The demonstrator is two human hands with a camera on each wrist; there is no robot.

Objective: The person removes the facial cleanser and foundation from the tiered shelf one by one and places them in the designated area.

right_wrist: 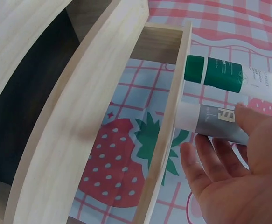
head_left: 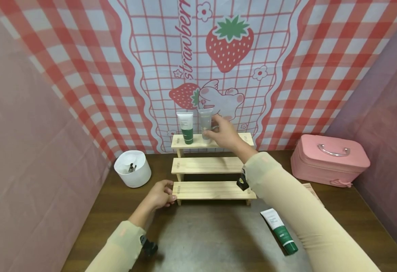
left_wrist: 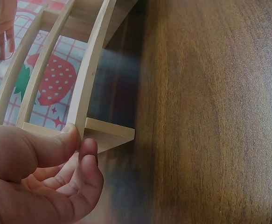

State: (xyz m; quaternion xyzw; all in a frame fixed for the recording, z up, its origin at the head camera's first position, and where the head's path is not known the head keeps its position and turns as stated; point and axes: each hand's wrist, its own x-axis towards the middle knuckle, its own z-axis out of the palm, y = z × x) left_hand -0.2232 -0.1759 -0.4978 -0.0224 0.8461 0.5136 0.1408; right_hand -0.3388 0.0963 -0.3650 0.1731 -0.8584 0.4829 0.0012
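A three-step wooden display rack [head_left: 208, 165] stands against the patterned backdrop. At the left end of its lowest board, my left hand [head_left: 162, 194] pinches the board between thumb and fingers, as the left wrist view shows up close. My right hand [head_left: 225, 134] reaches to the top board and holds a grey squeeze tube [right_wrist: 215, 120] by its side, thumb on one face and fingers on the other. The tube is upright, its white cap right at the board. Just to its left, a white-and-green squeeze tube [head_left: 186, 126] stands cap down on the same board.
Another white-and-green tube [head_left: 280, 231] lies on the table, beside the right sleeve. A white round container [head_left: 134, 175] with small dark items inside stands at the left. At the right are a pink case [head_left: 327, 162] with a silver handle and a beige item [head_left: 312, 192] partly behind the sleeve.
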